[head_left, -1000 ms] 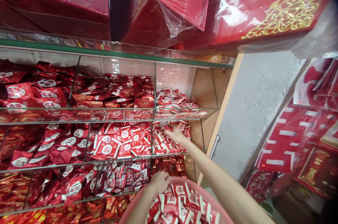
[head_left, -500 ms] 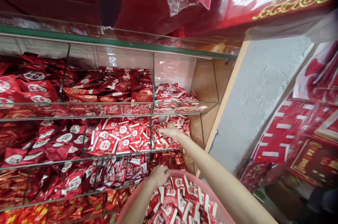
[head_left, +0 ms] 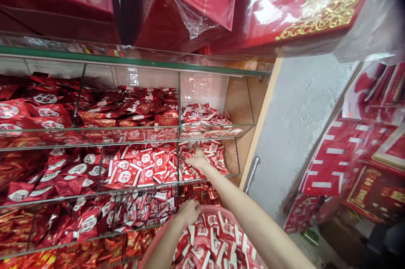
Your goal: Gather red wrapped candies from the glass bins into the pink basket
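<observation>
My left hand has its fingers curled over the rim of a pink plastic basin at the bottom centre. Inside the basin lies a heap of small red-and-white sachets. My right hand reaches into the right-hand compartment of a glass shelf, down among red-and-white sachets of a similar look. Its thumb and fingers are apart and touch the pile; the fingertips are partly hidden there. No packet shows clearly in its grasp.
Glass dividers split the shelves into compartments of red packets. A green-edged glass shelf crosses above, under large red boxes in clear plastic. A grey wall and hanging red goods are on the right.
My right hand remains in the same compartment, its fingers slightly shifted and more spread. My left hand stays on the basin rim. The view has tilted up and turned slightly right.
</observation>
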